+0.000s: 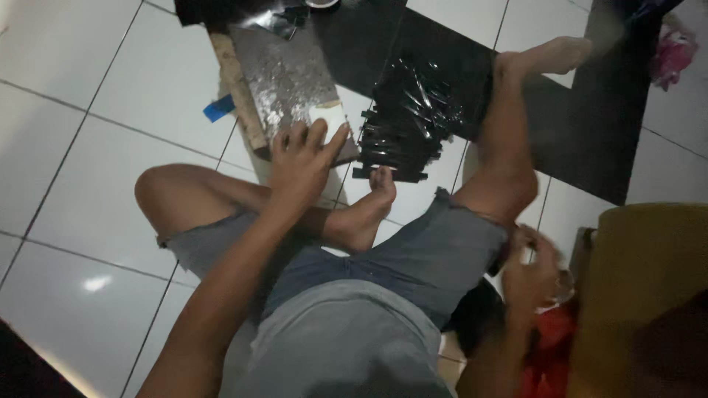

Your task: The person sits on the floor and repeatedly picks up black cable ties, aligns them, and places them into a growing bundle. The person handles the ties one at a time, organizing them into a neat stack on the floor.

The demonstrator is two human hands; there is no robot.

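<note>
I sit on a white tiled floor with one leg folded and the other stretched out. My left hand (302,158) rests flat, fingers spread, on the near end of a grey scuffed board (284,77) with a wooden edge. Just right of it lies a pile of glossy black strips (405,121) on a black sheet (457,59). My right hand (532,267) is down beside my right thigh, fingers curled near something small and dark; what it grips is blurred. A red object (549,354) lies under that hand.
A blue piece of tape (218,108) lies on the tile left of the board. A large yellow-brown box (645,287) stands at the right. A pink item (672,55) sits at the top right corner.
</note>
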